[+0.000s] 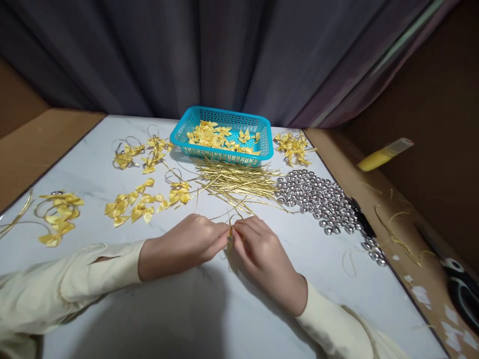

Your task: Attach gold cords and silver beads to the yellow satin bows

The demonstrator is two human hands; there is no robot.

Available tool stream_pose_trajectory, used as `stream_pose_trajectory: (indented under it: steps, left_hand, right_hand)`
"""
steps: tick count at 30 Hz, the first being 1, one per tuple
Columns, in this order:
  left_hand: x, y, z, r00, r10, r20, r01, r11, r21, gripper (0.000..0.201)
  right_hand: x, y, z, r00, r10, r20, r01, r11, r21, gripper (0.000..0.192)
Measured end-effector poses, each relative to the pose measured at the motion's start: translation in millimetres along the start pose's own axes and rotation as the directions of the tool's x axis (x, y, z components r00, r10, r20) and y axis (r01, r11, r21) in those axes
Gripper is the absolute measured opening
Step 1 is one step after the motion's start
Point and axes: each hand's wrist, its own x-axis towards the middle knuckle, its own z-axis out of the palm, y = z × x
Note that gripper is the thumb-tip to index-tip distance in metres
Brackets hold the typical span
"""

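My left hand (190, 238) and my right hand (265, 257) meet low over the table, their fingertips pinched together. Between them a thin gold cord (235, 216) loops up above the fingers. Just under the fingertips a bit of pale yellow ribbon shows, mostly hidden, and I cannot make out its full shape. Beyond the hands lies a heap of gold cords (239, 180). Several yellow ribbon bows (142, 205) rest ahead of my left hand, and a spread of shiny silver bells or beads (318, 197) lies ahead of my right.
A blue perforated basket (220, 154) with yellow bows stands at the back. Bows with cord loops lie in clusters at the far left (60, 217) and right (294, 147). Scissors (462, 289), paper scraps (421, 294) and a yellow tube (385, 154) are off to the right.
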Motion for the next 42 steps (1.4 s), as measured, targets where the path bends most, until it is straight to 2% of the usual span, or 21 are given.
stream_pose_trajectory:
  steps: [3, 8, 11, 18, 23, 26, 30, 33, 36, 42]
  left_hand:
    - [1, 1, -1.9, 1.0, -0.011, 0.024, 0.012, 0.999, -0.039, 0.026]
    - [5, -1, -7.4, 0.997, -0.022, 0.069, 0.035, 0.981, -0.192, 0.022]
    - [7, -4, -13.3, 0.994, 0.001, 0.107, 0.03, 0.957, -0.289, 0.02]
    - [8, -8, -23.8, 0.993, -0.004, 0.117, 0.049, 0.921, -0.387, 0.021]
    - [11, -13, -22.7, 0.972, -0.109, 0.209, 0.204, 0.833, -0.515, 0.016]
    - [12, -14, -22.3, 0.962, -0.142, 0.233, 0.252, 0.792, -0.557, 0.017]
    - [12, -11, -22.6, 0.956, -0.157, 0.249, 0.272, 0.795, -0.543, 0.019]
    - [11, -10, -21.8, 0.952, -0.151, 0.265, 0.275, 0.801, -0.532, 0.019]
    - [10, -9, -20.5, 0.953, -0.13, 0.273, 0.265, 0.795, -0.546, 0.018]
    - [9, -9, -19.5, 0.948, -0.137, 0.287, 0.281, 0.783, -0.554, 0.016]
  right_hand:
    - [1, 1, 1, 0.999, -0.045, 0.01, 0.045, 0.998, -0.041, 0.025]
    - [1, 6, 2, 0.976, -0.21, 0.053, 0.216, 0.959, -0.181, 0.026]
    - [1, 8, 1, 0.97, -0.232, 0.077, 0.242, 0.954, -0.176, 0.026]
    - [2, 7, -3, 0.991, -0.095, 0.092, 0.086, 0.992, 0.093, 0.021]
    - [5, 9, -11, 0.988, -0.018, 0.153, -0.023, 0.964, 0.263, 0.018]
    - [6, 10, -15, 0.983, 0.003, 0.186, -0.062, 0.947, 0.314, 0.02]
    - [6, 7, -15, 0.961, 0.133, 0.241, -0.209, 0.922, 0.326, 0.022]
    - [7, 5, -12, 0.956, 0.198, 0.216, -0.26, 0.913, 0.314, 0.024]
    - [8, 6, -10, 0.958, 0.209, 0.196, -0.267, 0.898, 0.35, 0.026]
    - [12, 9, -13, 0.923, 0.271, 0.271, -0.377, 0.776, 0.506, 0.028]
